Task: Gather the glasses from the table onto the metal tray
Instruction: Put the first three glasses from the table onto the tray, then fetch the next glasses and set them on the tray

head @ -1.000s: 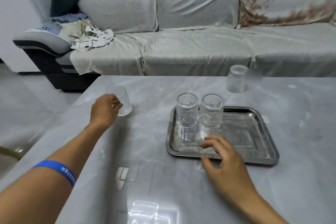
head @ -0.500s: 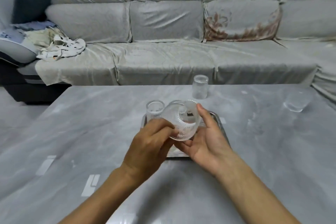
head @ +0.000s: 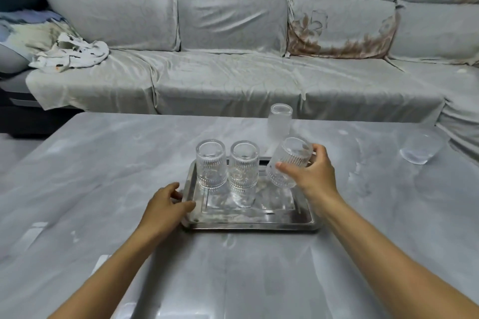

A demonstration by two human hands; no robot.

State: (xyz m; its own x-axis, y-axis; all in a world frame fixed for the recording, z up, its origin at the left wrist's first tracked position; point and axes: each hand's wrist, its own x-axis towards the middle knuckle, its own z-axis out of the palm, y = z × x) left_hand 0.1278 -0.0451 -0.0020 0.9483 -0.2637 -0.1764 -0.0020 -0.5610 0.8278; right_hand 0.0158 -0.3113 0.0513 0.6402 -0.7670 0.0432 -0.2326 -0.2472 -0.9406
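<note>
A metal tray [head: 248, 223] lies in the middle of the grey table. Two ribbed glasses stand upright on its far left part, one [head: 210, 163] beside the other [head: 244, 165]. My right hand [head: 315, 172] grips a third ribbed glass [head: 287, 160], tilted to the right, over the tray's far right corner. My left hand [head: 166, 206] rests against the tray's left rim, fingers touching it. A frosted glass [head: 280, 120] stands behind the tray near the table's far edge. A low clear glass [head: 420, 150] sits at the far right of the table.
A long grey sofa [head: 233, 72] runs behind the table, with a crumpled white cloth [head: 70, 53] at its left end. The marble-look table [head: 90, 176] stretches wide to the left and right of the tray.
The ribbed glass went from both hands in front of me into my right hand alone, over the tray's right side. My left hand dropped to the tray's left rim.
</note>
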